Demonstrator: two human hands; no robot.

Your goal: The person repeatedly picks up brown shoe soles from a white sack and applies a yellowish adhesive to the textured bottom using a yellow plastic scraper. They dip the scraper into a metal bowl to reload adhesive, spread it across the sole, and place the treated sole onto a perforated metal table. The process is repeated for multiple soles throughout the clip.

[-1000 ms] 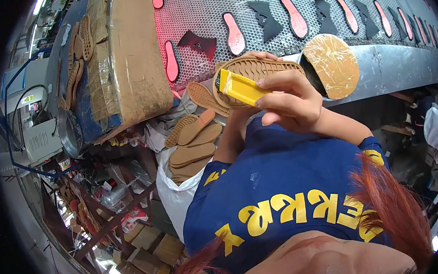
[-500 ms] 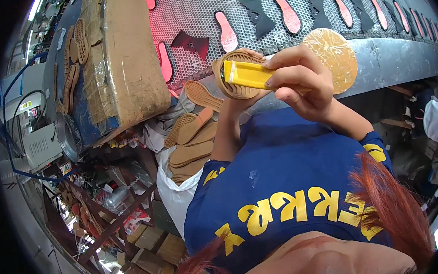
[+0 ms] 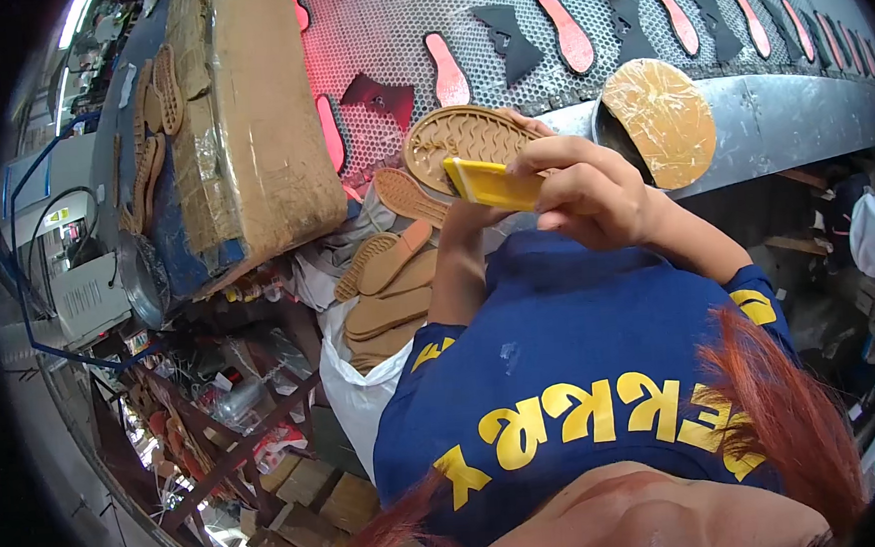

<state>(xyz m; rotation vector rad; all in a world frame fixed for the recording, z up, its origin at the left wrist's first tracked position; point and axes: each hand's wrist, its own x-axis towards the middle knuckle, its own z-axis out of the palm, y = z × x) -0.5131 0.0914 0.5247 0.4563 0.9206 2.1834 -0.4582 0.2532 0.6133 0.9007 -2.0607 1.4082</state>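
The right hand (image 3: pixel 593 189) is closed around a yellow brush (image 3: pixel 492 183), whose long axis points toward 9 o'clock across a tan shoe sole (image 3: pixel 465 141). The left hand (image 3: pixel 524 123) (mostly hidden behind the sole) grips that sole at the worktop (image 3: pixel 789 122) edge, 11 o'clock of the right hand.

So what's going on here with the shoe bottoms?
A person in a blue shirt holds a tan shoe sole, tread side showing, in the left hand, which is mostly hidden behind it. The right hand presses a flat yellow tool against the sole's lower edge. Just beyond runs a perforated grey conveyor carrying red insoles and dark cut pieces. More tan soles are piled in a white bag below, beside a wrapped cardboard box.
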